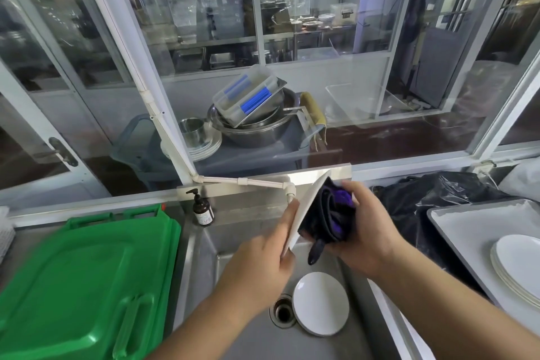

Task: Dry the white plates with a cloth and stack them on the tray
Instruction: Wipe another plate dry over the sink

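Our left hand (263,251) grips a white plate (304,210) by its edge, tilted on its side above the sink (204,242). Our right hand (368,228) clutches a dark cloth (327,213) pressed against the plate's face. Another plate (321,302) lies by the drain (283,312); dried ones (517,266) sit stacked on the tray (455,213).
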Available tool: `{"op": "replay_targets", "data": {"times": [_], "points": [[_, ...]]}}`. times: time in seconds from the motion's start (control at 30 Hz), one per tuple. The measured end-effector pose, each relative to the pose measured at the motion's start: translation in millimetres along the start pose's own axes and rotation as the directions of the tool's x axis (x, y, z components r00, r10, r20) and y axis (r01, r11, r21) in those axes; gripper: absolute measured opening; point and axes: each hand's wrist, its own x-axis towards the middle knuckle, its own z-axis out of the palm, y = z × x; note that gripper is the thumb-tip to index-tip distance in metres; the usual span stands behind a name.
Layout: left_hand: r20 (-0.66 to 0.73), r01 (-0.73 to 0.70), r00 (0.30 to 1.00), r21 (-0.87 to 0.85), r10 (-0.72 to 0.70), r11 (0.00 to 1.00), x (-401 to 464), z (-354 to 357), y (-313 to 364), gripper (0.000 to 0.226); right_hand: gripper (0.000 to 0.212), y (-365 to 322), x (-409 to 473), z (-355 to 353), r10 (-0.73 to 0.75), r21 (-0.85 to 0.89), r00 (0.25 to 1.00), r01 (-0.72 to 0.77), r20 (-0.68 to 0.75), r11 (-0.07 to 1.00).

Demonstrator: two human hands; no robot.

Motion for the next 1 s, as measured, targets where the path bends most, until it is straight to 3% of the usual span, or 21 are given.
{"op": "replay_targets", "data": {"times": [0.1, 0.17, 0.27, 0.4, 0.47, 0.53, 0.67, 0.73, 0.8, 0.83, 0.87, 0.9, 0.93, 0.97, 1.0], "points": [[0.052, -0.059, 0.997, 0.164, 0.051, 0.985, 1.9, -2.2, 8.7, 0.087, 0.069, -3.9, -1.1, -3.1, 0.033, -0.062, 0.996, -0.028, 0.082, 0.998], [0.074, -0.135, 0.990, 0.280, 0.119, 0.951, 1.1, 1.9, 11.9, 0.083, 0.069, -2.9, -1.9, -5.1, 0.033, -0.072, 0.996, -0.027, 0.085, 0.997], [-0.091, -0.300, 0.921, 0.454, 0.378, 0.839, 0.2, 11.4, -4.5, 0.077, 0.067, -0.3, -2.0, -11.6, 0.032, -0.066, 0.997, -0.027, 0.071, 0.997], [-0.106, -0.305, 0.887, 0.597, 0.450, 0.742, -2.4, 22.5, -14.5, 0.076, 0.058, 8.0, -1.4, -17.9, 0.024, -0.026, 1.000, -0.023, 0.018, 0.999], [-0.103, -0.306, 0.883, 0.612, 0.457, 0.729, -3.8, 31.4, -17.5, 0.083, 0.069, 14.2, -1.8, -20.6, 0.004, -0.012, 1.000, -0.004, 0.001, 1.000], [-0.131, -0.286, 0.893, 0.572, 0.430, 0.769, -7.1, 33.6, -18.1, 0.080, 0.076, 18.6, -2.7, -23.6, -0.026, -0.002, 0.999, 0.026, 0.023, 1.000], [-0.138, -0.257, 0.931, 0.412, 0.338, 0.874, -14.0, 23.8, -15.6, 0.070, 0.064, 18.0, 1.0, -31.2, -0.085, 0.024, 0.994, 0.083, 0.065, 0.996], [-0.193, -0.223, 0.944, 0.228, 0.268, 0.948, -15.0, 21.9, -22.5, 0.071, 0.058, 14.3, 4.0, -34.1, -0.108, 0.063, 0.991, 0.103, 0.075, 0.993], [-0.292, -0.036, 0.956, -0.135, -0.006, 0.990, -11.4, 21.3, -30.2, 0.074, 0.051, 10.9, 3.7, -36.3, -0.129, 0.128, 0.989, 0.119, 0.078, 0.985], [-0.263, 0.105, 0.936, -0.424, -0.233, 0.900, -7.8, 18.7, -30.2, 0.077, 0.047, 9.5, 3.1, -36.6, -0.144, 0.157, 0.986, 0.131, 0.078, 0.979], [-0.125, 0.220, 0.890, -0.725, -0.438, 0.653, -3.9, 13.9, -25.9, 0.079, 0.042, 8.3, 2.6, -36.9, -0.159, 0.177, 0.984, 0.143, 0.082, 0.974], [0.085, 0.270, 0.857, -0.915, -0.509, 0.301, -0.8, 11.0, -22.4, 0.074, 0.037, 8.2, 1.4, -36.8, -0.167, 0.189, 0.981, 0.148, 0.093, 0.971], [0.259, 0.287, 0.835, -0.958, -0.485, -0.015, 0.9, 11.1, -20.5, 0.064, 0.034, 8.4, -0.2, -36.3, -0.165, 0.195, 0.980, 0.142, 0.108, 0.971], [0.366, 0.298, 0.817, -0.930, -0.445, -0.217, 1.7, 10.7, -16.8, 0.054, 0.034, 9.0, -1.5, -35.6, -0.154, 0.194, 0.982, 0.131, 0.111, 0.972], [0.420, 0.299, 0.812, -0.896, -0.406, -0.328, 0.9, 10.9, -12.0, 0.048, 0.035, 10.4, -2.0, -35.3, -0.141, 0.200, 0.984, 0.118, 0.107, 0.973]]}}
